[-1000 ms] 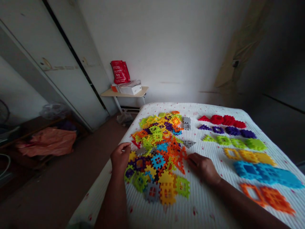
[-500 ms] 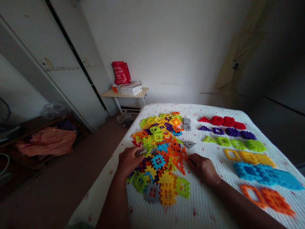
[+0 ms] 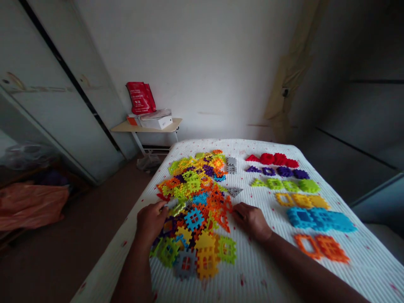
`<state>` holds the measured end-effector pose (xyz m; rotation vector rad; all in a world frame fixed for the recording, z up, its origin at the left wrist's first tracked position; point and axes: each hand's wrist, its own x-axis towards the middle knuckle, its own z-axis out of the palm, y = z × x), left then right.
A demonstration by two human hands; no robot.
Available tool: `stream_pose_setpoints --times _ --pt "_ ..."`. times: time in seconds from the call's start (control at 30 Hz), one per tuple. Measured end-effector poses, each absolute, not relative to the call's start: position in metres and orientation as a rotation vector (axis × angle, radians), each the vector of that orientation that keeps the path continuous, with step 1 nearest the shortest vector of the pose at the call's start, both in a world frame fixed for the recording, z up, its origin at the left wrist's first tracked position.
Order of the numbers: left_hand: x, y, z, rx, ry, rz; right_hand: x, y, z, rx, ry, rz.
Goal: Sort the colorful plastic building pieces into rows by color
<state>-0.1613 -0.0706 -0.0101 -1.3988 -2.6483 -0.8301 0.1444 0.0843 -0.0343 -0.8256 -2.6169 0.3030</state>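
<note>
A heap of flat plastic interlocking tiles (image 3: 195,198) in mixed colours lies on a white ribbed bed cover (image 3: 268,261). My left hand (image 3: 150,219) rests on the heap's left edge, fingers pinched on a grey tile (image 3: 172,204). My right hand (image 3: 251,219) lies curled on the cover at the heap's right edge, fingertips against an orange triangle tile (image 3: 224,212). Whether it grips anything is hidden.
Right of the heap, tiles lie sorted in rows: red (image 3: 273,159), purple (image 3: 277,171), green (image 3: 285,185), yellow (image 3: 301,201), blue (image 3: 318,219), orange (image 3: 322,247). A small side table (image 3: 148,125) with a red bag stands by the wall. Wardrobe doors (image 3: 47,109) are at the left.
My left hand moved in from the heap's left edge and closed on a grey tile. The right hand stayed put. The view swung to the right.
</note>
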Motion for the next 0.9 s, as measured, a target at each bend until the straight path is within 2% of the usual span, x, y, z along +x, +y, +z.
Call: stream_pose_setpoints --times 0.23,0.33,0.4,0.53,0.67,0.77,0.9 --pt "-0.144 -0.066 -0.002 -1.067 -2.541 -1.424 0.143 0.085 -0.035 -0.804 -2.603 0.339" --pt "-0.125 -0.059 0.006 -1.115 -2.500 -1.694 0.143 0.084 -0.036 -0.797 -2.570 0.376" --pt "-0.113 -0.054 0.010 -1.175 -2.495 -1.757 0.143 0.085 -0.036 -0.797 -2.544 0.420" --pt "-0.092 -0.046 0.014 -1.315 -2.504 -1.785 0.143 0.086 -0.031 -0.786 -2.441 0.616" --pt "-0.074 -0.037 0.016 -1.613 -2.284 -1.791 0.138 0.085 -0.019 -0.748 -2.167 1.099" --pt "-0.059 -0.031 0.018 -1.808 -2.015 -1.599 0.132 0.080 -0.006 -0.670 -2.022 1.343" --pt "-0.042 -0.027 0.013 -1.929 -1.781 -1.270 0.127 0.071 0.009 -0.552 -2.044 1.391"
